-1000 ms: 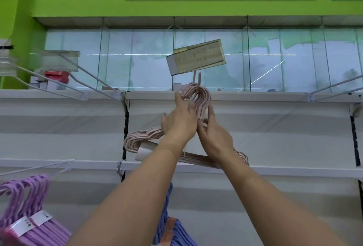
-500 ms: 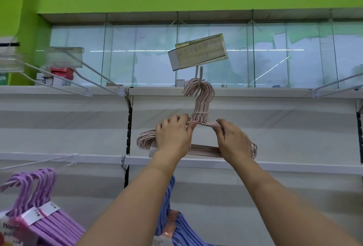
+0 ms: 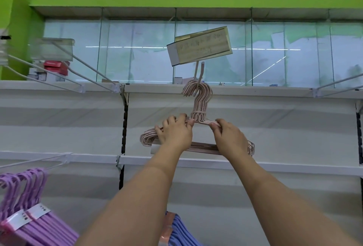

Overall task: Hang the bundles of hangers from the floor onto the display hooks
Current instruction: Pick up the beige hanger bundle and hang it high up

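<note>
A bundle of pale pink hangers [image 3: 200, 106] hangs by its hooks on a white display hook [image 3: 201, 72] that carries a tilted price-tag holder [image 3: 199, 45]. My left hand [image 3: 175, 133] grips the bundle's left shoulder. My right hand [image 3: 229, 137] grips its right shoulder. Both hands sit just below the tied neck of the bundle. A white label on the bundle's lower bar shows under my left wrist.
Purple hanger bundles [image 3: 25, 202] hang on a hook at lower left. A blue hanger bundle [image 3: 180, 232] hangs below between my arms. Bare white display hooks [image 3: 88, 72] jut out at upper left and upper right [image 3: 337, 86]. White shelf rails cross the wall panel.
My hands moved down from the bundle's hooks to its shoulders. The bundle swung from tilted to level and now hangs on the display hook.
</note>
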Demonstrator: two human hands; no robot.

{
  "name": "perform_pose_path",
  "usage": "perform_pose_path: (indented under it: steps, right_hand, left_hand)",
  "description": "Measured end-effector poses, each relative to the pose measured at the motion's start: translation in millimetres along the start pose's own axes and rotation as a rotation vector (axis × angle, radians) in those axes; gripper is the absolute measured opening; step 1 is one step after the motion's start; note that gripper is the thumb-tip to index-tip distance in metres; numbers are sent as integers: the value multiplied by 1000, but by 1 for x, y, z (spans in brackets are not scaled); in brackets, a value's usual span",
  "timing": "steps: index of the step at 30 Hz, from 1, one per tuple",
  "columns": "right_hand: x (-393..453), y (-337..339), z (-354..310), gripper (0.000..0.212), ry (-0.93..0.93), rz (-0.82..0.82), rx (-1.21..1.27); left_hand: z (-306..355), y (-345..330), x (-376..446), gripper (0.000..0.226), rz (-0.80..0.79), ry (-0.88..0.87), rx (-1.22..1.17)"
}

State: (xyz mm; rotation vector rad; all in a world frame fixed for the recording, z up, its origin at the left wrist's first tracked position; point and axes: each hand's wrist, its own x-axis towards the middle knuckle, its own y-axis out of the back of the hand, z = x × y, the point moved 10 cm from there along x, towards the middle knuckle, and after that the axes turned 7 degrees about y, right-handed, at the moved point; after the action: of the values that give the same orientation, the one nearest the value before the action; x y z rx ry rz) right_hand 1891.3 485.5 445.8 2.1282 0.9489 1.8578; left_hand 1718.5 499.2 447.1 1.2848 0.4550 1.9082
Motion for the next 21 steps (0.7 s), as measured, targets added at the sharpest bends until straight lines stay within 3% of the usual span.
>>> perform_pose_path:
  steps: [9, 21]
  right_hand:
    - [-7, 16, 12, 52, -77, 60, -99]
    - [-37, 14, 41, 54, -134, -15, -67]
  left_hand:
    - [5, -8, -11, 50, -64, -3, -109]
    - [-22, 10, -35, 57, 71, 130, -19]
